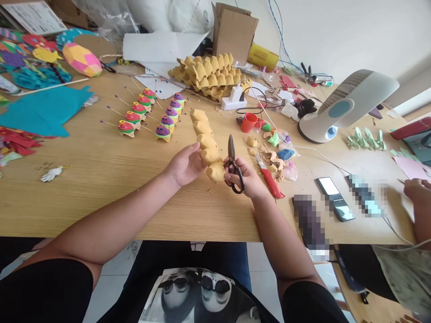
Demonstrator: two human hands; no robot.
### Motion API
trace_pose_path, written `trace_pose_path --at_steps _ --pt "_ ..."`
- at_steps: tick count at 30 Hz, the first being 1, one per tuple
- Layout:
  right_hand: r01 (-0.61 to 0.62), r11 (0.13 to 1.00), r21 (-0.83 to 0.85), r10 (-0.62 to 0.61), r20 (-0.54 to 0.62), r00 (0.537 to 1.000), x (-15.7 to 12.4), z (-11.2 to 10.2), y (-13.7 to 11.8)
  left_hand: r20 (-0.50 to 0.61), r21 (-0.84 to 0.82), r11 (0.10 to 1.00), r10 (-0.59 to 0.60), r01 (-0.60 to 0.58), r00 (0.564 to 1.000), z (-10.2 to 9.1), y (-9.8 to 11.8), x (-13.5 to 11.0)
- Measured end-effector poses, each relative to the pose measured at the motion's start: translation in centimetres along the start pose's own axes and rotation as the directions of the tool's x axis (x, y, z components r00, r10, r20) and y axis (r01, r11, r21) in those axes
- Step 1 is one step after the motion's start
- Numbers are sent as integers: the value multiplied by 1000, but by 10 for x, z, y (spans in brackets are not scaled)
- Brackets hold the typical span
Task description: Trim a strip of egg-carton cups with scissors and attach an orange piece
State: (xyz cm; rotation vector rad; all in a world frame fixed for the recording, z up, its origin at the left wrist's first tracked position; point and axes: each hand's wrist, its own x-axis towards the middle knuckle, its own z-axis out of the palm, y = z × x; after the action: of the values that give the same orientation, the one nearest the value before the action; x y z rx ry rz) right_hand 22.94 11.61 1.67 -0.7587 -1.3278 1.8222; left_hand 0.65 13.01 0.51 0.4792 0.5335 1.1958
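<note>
A yellow egg carton strip (206, 142), a single row of several cups, slants away from me above the table. My left hand (186, 165) grips its left side, thumb up along the cups. In my right hand (247, 176) is a pair of scissors (232, 163) with dark handles, blades together and pointing away from me. The fingers of that hand also reach the strip's near end. Left of the strip stand two painted carton strips, one red and green (138, 107), one purple (170, 115), with pins stuck in the sides.
Stacked egg cartons (208, 74) lie at the back by a white power strip (235, 101). To the right are a red-handled knife (271, 181), clay bits, a red cup (248, 122), a lamp-like white device (346, 105) and phones (335, 197). Another person's hand (417, 190) rests far right.
</note>
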Motion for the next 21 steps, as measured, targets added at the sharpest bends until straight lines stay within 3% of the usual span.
trace_pose_path --at_steps 10,17,21 --pt "54 995 85 -44 -115 992 0 -6 -8 171 20 998 -55 52 984 -5 -2 -2" --pt "137 990 42 -115 -334 935 11 -13 4 175 91 990 95 -112 980 0 1 -4" --pt "215 976 19 -198 -318 927 10 -17 8 152 87 983 146 -160 978 5 2 -7"
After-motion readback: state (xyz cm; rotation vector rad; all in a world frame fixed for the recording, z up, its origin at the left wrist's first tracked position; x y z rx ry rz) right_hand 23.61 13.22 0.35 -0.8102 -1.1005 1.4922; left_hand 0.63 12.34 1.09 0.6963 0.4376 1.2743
